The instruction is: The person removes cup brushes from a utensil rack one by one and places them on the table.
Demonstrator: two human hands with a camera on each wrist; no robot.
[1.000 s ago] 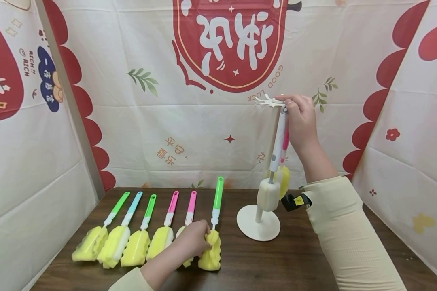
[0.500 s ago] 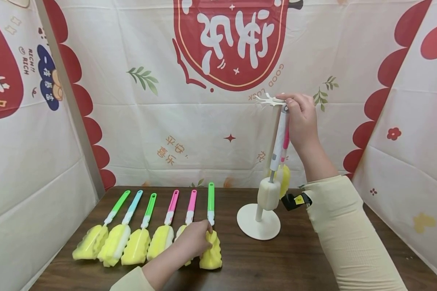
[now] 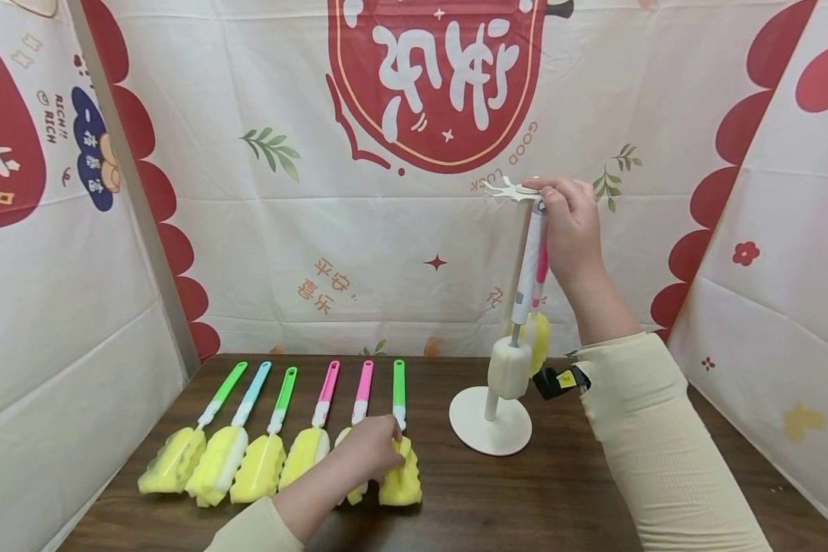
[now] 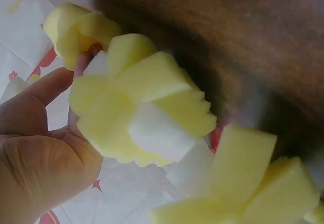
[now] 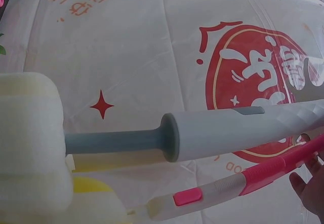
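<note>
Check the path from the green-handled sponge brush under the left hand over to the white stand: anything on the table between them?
Nothing visible. The table strip between the green-handled sponge brush, gripped by the left hand, and the white stand is bare. The other brushes lie further left.

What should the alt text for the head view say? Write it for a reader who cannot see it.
A person's right hand grips the top of a grey-handled sponge brush hanging on a white stand, while the left hand grips the yellow sponge head of a green-handled brush lying on a dark wooden table. Five more sponge brushes lie in a row to its left.
</note>
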